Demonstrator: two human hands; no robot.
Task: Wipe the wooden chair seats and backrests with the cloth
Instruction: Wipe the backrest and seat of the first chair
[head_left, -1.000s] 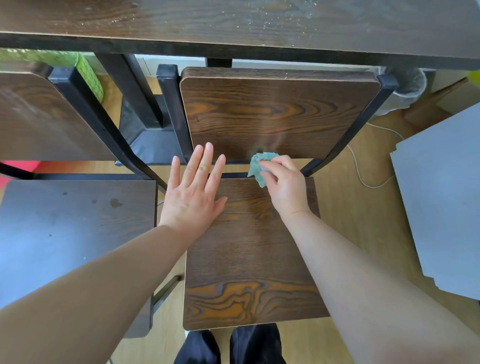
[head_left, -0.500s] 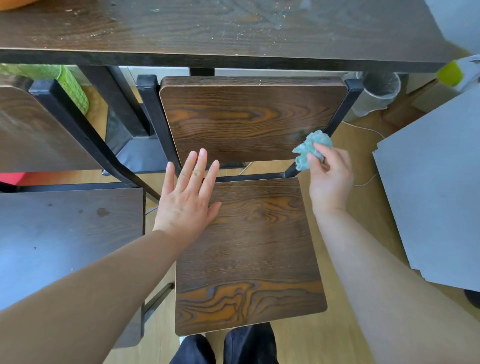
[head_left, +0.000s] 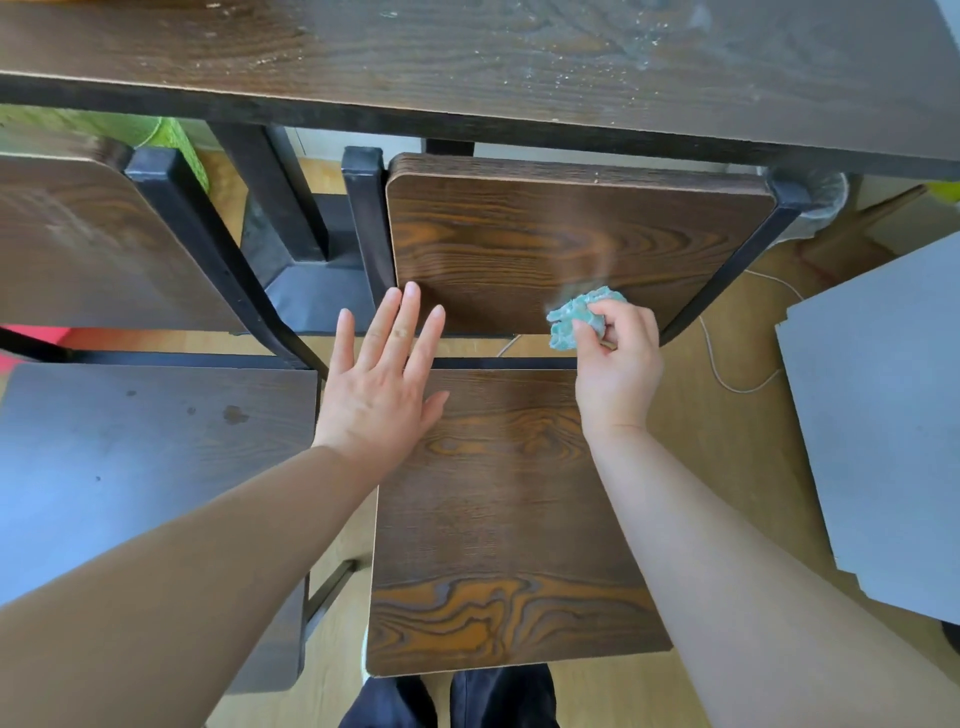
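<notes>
A wooden chair stands in front of me, with its seat (head_left: 498, 519) below and its backrest (head_left: 545, 244) above. My right hand (head_left: 618, 369) is shut on a crumpled teal cloth (head_left: 576, 314), which presses against the lower right part of the backrest. A faint damp smear runs up the backrest above the cloth. My left hand (head_left: 382, 384) lies flat with fingers spread on the seat's back left corner. A second wooden chair is at the left, with a dusty seat (head_left: 145, 467) and a backrest (head_left: 88, 244).
A dark wooden table (head_left: 467, 57) with crumbs on it overhangs the chairs' backrests. Black metal chair frames (head_left: 208, 249) stand between the chairs. A grey board (head_left: 883, 415) lies at the right. A white cable (head_left: 727, 374) and a bin (head_left: 821, 202) are on the floor.
My right hand has swept the cloth along the backrest's lower edge, out to the right frame post and back inward to the left. My left hand has stayed flat on the seat.
</notes>
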